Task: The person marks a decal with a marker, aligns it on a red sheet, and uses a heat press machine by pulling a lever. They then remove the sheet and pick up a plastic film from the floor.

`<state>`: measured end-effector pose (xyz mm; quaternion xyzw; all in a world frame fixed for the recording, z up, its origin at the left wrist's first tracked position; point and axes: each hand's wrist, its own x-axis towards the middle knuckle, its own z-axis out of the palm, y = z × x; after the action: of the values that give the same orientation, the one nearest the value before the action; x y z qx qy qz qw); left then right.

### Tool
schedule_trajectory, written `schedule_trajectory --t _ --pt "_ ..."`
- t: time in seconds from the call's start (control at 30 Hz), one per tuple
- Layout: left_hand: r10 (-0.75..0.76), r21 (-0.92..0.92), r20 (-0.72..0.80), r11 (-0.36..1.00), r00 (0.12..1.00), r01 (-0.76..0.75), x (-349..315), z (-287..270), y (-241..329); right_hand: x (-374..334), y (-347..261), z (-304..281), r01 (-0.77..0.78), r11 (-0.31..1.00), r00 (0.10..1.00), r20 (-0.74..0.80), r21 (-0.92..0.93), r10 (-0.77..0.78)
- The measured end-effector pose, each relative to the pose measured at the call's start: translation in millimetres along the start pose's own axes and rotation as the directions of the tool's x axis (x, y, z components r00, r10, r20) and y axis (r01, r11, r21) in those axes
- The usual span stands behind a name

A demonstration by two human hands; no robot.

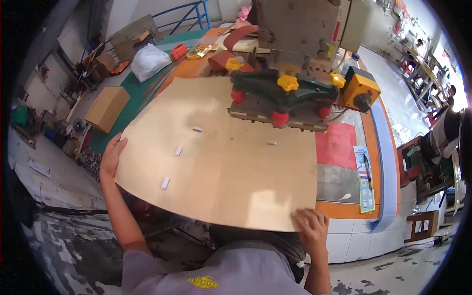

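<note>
The green machine head point(287, 98) overhangs the far right of the tan sheet point(221, 167), blocking access there; the yellow control box point(363, 91) stands just beyond on the right. Nearer, between left hand point(113, 156) and right hand point(311, 228), overhead room is free.

sheet point(231, 172): 1 | white pieces point(165, 183): 4 | yellow knobs point(287, 83): 3

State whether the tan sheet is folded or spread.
Spread: the tan sheet shows one broad, open surface, with the left hand and right hand at its edges.
</note>
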<state>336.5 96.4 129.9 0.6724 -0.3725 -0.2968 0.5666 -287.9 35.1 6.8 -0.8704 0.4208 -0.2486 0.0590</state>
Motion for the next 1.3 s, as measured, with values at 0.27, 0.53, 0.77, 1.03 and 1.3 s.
schedule_trajectory --t 0.27,0.53,0.77,1.03,1.3 --pt "0.003 0.476 0.117 0.877 0.993 -0.058 3 -82 41 8 -53 36 0.261 0.942 0.962 0.022 0.209 -0.272" --pt "0.199 0.565 0.051 0.802 0.979 -0.193 2 -138 136 55 -127 67 0.535 0.746 0.774 0.123 0.397 -0.621" --pt "0.336 0.603 -0.160 0.778 0.928 -0.177 0 -260 178 133 -223 108 0.709 0.583 0.666 -0.104 0.397 -0.739" --pt "0.571 0.908 -0.230 0.418 0.788 -0.038 87 -400 145 220 -319 187 0.760 0.532 0.645 -0.327 0.374 -0.691" --pt "0.572 0.974 -0.210 0.053 0.793 0.220 174 -404 50 227 -340 230 0.637 0.580 0.710 -0.093 0.507 -0.698"
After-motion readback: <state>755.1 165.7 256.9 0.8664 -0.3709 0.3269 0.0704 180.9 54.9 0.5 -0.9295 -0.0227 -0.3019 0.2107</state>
